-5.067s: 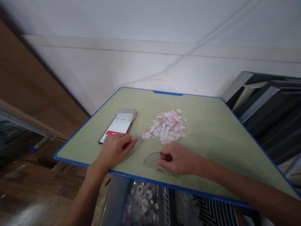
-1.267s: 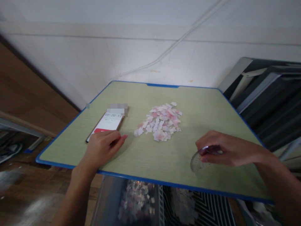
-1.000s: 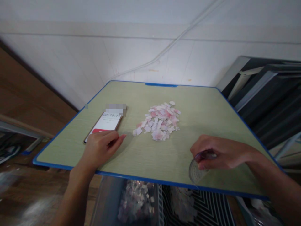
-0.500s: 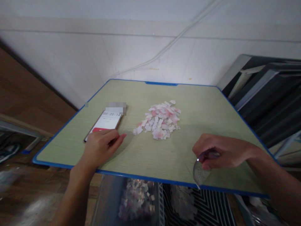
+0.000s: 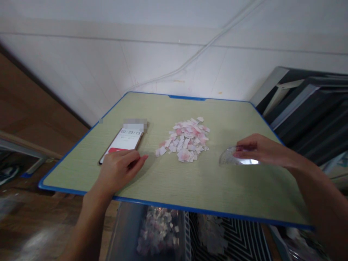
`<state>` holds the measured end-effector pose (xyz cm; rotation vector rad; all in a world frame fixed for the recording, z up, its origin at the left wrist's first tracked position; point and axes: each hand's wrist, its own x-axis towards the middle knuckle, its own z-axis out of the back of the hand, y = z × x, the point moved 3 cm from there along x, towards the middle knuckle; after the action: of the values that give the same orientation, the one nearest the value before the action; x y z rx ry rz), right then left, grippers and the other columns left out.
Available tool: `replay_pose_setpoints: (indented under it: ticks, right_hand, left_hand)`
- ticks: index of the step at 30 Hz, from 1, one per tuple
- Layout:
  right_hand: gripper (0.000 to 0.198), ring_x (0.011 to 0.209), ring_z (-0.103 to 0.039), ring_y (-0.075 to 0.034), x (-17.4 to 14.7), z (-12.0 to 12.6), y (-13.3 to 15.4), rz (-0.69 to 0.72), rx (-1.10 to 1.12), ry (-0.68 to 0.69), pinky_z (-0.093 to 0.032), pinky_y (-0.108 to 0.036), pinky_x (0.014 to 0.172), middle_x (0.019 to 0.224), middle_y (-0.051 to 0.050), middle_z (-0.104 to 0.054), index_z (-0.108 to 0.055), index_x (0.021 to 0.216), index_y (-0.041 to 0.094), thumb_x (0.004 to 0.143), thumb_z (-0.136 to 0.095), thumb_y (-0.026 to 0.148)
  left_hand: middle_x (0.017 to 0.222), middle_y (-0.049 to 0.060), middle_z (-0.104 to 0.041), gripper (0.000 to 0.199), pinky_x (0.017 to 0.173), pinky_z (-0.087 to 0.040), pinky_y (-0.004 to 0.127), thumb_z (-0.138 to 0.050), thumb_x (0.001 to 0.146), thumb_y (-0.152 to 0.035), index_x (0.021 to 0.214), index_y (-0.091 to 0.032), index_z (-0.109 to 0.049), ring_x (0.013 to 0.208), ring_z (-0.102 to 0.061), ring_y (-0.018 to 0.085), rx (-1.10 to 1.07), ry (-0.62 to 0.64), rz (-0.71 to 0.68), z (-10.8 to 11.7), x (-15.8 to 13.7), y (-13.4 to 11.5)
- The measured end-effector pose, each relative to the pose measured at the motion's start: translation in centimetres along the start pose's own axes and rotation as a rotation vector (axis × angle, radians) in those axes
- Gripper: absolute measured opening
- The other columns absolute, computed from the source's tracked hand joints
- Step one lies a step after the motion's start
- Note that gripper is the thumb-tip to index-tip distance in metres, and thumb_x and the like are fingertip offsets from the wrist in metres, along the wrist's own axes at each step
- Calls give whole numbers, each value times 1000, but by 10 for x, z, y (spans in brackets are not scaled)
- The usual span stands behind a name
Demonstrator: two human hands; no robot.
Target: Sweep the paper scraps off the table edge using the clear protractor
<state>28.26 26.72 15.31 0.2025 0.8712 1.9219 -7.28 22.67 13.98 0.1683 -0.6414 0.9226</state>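
My right hand point(image 5: 251, 146) grips a clear plastic protractor point(image 5: 228, 156) between thumb and fingers, just above the right part of the table. The rounded edge of the protractor points left, and light glints off its straight side. My left hand point(image 5: 119, 168) rests loosely curled on the table, with nothing visible in it. It covers the lower end of a phone point(image 5: 126, 139) whose screen shows a running timer. Between the hands lies a heap of torn white and pink paper scraps point(image 5: 187, 139), apart from both.
The pale green table point(image 5: 168, 181) has a blue rim. Below its front edge stands a translucent bin point(image 5: 127, 232) with more scraps, beside a black-and-white striped bag point(image 5: 244, 239). Dark folded panels point(image 5: 312, 105) lean at the right. A cable point(image 5: 187, 65) runs along the wall.
My right hand has lifted the protractor from the table's front edge, away from me, and turned it flatter. The left hand stays put, and the paper heap looks the same.
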Motion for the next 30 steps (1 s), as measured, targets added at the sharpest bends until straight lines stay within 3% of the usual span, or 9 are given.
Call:
replay_pose_setpoints:
  ticks: [5,10,24,30]
  right_hand:
    - [53,36,-39,-11,-32,-15,-15,-173,-30,-90,-26,-25,37,38,-1,-44,-46,44,19,76,-50,61]
    - [47,40,-48,-15,-47,-41,4,-319,-27,-161,-35,-28,41,42,-5,-52,-49,45,20,75,-47,56]
    - [37,41,-32,-6,31,-86,88,-128,-83,-108,-23,-22,45,41,6,-35,-37,42,18,73,-56,21]
    - [33,44,-34,-5,54,-108,123,-1,-71,-48,-22,-22,46,42,6,-35,-44,43,14,71,-61,18]
  left_hand:
    - [44,-7,-34,41,42,-24,22,-46,88,-26,49,-19,-40,38,-35,6,11,-21,-56,0,0,-3]
    - [45,-7,-34,41,42,-24,22,-46,89,-26,50,-19,-39,39,-35,6,23,-34,-69,-1,-2,-2]
    - [44,-7,-35,40,42,-23,24,-46,89,-25,50,-19,-40,39,-35,7,22,-35,-79,-3,-1,-3]
    - [44,-6,-37,40,41,-23,24,-44,90,-25,50,-20,-39,39,-35,7,17,-36,-83,-3,0,-4]
